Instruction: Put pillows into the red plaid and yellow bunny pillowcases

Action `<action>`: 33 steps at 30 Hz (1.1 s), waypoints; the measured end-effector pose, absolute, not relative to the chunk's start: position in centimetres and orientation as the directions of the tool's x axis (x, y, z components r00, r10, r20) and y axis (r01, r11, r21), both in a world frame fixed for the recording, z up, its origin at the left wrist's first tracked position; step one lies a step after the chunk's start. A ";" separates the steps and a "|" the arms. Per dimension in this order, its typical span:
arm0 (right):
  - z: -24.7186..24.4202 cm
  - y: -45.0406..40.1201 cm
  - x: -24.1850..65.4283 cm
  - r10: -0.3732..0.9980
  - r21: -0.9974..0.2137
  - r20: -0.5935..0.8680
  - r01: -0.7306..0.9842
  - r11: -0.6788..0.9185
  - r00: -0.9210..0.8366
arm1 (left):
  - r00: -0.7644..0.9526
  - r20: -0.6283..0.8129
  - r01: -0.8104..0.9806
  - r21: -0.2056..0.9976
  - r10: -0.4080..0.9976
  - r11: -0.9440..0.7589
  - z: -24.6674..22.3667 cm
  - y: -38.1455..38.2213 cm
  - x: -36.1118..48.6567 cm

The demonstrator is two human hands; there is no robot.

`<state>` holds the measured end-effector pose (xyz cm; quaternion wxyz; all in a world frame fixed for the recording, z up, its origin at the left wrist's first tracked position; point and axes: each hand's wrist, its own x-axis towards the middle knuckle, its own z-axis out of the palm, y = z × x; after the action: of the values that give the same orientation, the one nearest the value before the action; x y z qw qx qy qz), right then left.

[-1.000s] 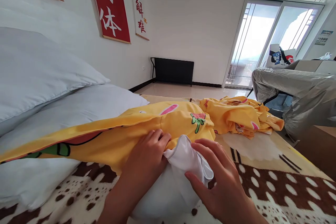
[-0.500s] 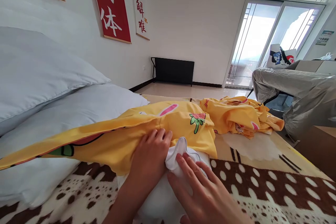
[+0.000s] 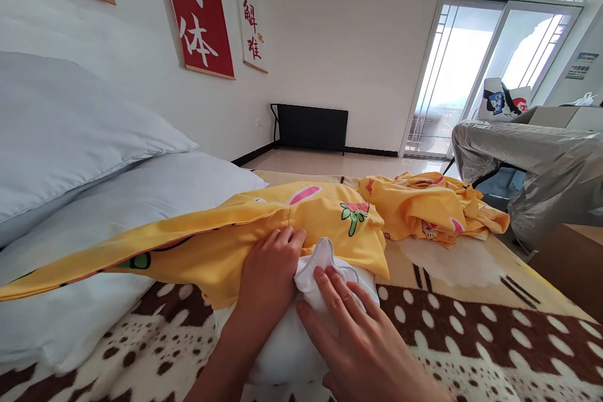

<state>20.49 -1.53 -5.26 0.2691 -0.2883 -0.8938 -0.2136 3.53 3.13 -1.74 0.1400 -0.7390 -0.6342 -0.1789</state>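
A yellow pillowcase (image 3: 320, 220) with cartoon prints lies in front of me, its long side trailing left over a white pillow. From its near opening sticks out the end of another white pillow (image 3: 282, 352), partly inside the case. My left hand (image 3: 271, 270) is closed on the edge of the pillowcase, its thumb and fingertips hidden. Just right of it, my right hand (image 3: 362, 339) rests on the protruding pillow, fingers stretched out, beside a raised white corner (image 3: 323, 260).
Two white pillows (image 3: 85, 119) are stacked at left. Crumpled yellow fabric (image 3: 424, 204) lies on the patterned blanket (image 3: 443, 314) at right. Beyond stand a cardboard box (image 3: 570, 270), a plastic-wrapped item (image 3: 518, 144) and a black folded table (image 3: 311, 129).
My left hand has shifted slightly up and to the right with the pillowcase edge. The case's trailing left part has moved a little. My right hand has barely moved.
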 end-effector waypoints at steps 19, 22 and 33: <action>-4.8 -0.4 21.5 0.536 0.052 0.366 0.592 0.804 -0.761 | 0.238 0.751 0.945 -0.031 0.616 -0.327 -3.2 3.2 3.7; -4.9 -0.1 21.6 0.542 0.013 0.378 0.589 0.808 -0.751 | 0.246 0.744 0.943 -0.035 0.621 -0.331 -3.2 3.0 3.9; -4.9 1.8 20.9 0.582 -0.190 0.400 0.557 0.808 -0.708 | 0.263 0.722 0.951 -0.083 0.640 -0.297 -3.1 3.0 3.8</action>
<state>20.85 1.77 -4.91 0.2259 -0.3083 -0.9237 0.0274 3.84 2.98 -3.11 0.2637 -0.7496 -0.5308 -0.2947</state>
